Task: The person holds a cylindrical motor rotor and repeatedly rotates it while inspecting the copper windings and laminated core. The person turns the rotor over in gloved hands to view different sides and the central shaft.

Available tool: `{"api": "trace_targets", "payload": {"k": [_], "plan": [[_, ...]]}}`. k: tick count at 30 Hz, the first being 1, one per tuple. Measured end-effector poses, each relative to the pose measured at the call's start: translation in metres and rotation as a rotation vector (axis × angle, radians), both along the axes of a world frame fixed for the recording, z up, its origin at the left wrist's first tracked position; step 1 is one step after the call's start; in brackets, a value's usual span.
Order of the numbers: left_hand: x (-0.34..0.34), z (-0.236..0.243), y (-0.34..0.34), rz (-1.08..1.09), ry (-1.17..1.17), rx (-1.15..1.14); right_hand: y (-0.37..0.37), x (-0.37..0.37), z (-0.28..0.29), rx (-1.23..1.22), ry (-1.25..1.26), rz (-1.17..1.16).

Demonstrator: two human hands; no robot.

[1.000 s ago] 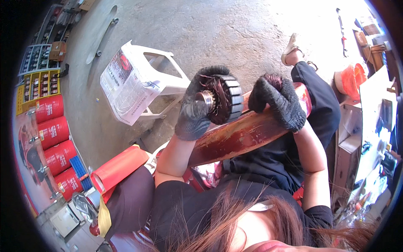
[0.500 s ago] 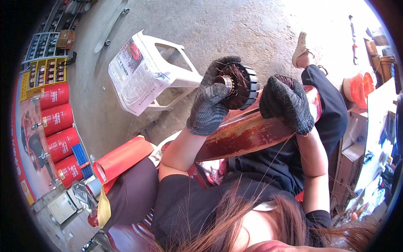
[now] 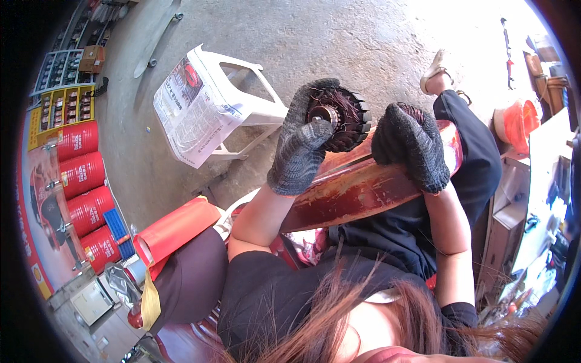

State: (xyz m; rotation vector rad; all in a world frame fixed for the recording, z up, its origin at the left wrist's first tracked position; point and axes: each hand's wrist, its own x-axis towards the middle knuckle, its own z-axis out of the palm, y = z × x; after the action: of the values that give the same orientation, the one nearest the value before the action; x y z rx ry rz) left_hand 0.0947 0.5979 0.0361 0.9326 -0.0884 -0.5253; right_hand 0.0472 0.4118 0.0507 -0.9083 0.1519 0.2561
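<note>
Both my hands wear dark grey knit gloves. My left hand [image 3: 295,148] is wrapped round a motor armature [image 3: 350,121], with its thumb by the copper-coloured commutator. Black slotted teeth ring the armature, and fine reddish-brown wires run between them and the commutator. A little to the right, my right hand [image 3: 408,148] is closed round a bundle of reddish-brown wire [image 3: 413,111]; only strands at the top of the fist show. Under the hands, a long worn red-painted board [image 3: 357,202] lies across my lap, and the right hand is close above it.
A white plastic stool [image 3: 251,109] with a newspaper [image 3: 196,115] on it stands ahead to the left. An orange-red tub [image 3: 520,124] and a cluttered bench [image 3: 535,199] are at the right. A red box-like packet [image 3: 175,227] lies beside my left arm. Shelves and red drums [image 3: 85,172] line the left.
The armature has turned in my left hand, so its commutator end and wires face me more. My right fist has shifted slightly left and stays closed.
</note>
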Motion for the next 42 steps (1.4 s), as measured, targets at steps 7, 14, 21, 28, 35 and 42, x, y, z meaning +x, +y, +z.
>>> {"api": "trace_targets", "payload": {"k": [7, 14, 21, 28, 35, 42], "plan": [[-0.004, 0.006, -0.005, 0.178, -0.502, 0.413, -0.001, -0.001, 0.004, -0.350, -0.028, 0.099], [-0.002, 0.006, -0.008, 0.293, -1.005, 0.762, -0.003, 0.002, 0.015, -0.561, -0.006, 0.189], [-0.005, 0.007, -0.010, 0.255, -0.842, 0.633, -0.006, -0.002, 0.014, -0.583, -0.045, 0.125], [0.004, 0.005, 0.010, 0.060, 0.136, -0.136, -0.028, 0.001, 0.010, -0.287, -0.036, -0.023], [0.004, -0.003, 0.019, -0.142, 0.370, -0.646, -0.032, 0.000, -0.006, -0.113, -0.089, -0.110], [-0.005, -0.008, 0.025, -0.182, 0.236, -0.783, -0.034, -0.010, 0.006, -0.301, -0.124, -0.015]]}}
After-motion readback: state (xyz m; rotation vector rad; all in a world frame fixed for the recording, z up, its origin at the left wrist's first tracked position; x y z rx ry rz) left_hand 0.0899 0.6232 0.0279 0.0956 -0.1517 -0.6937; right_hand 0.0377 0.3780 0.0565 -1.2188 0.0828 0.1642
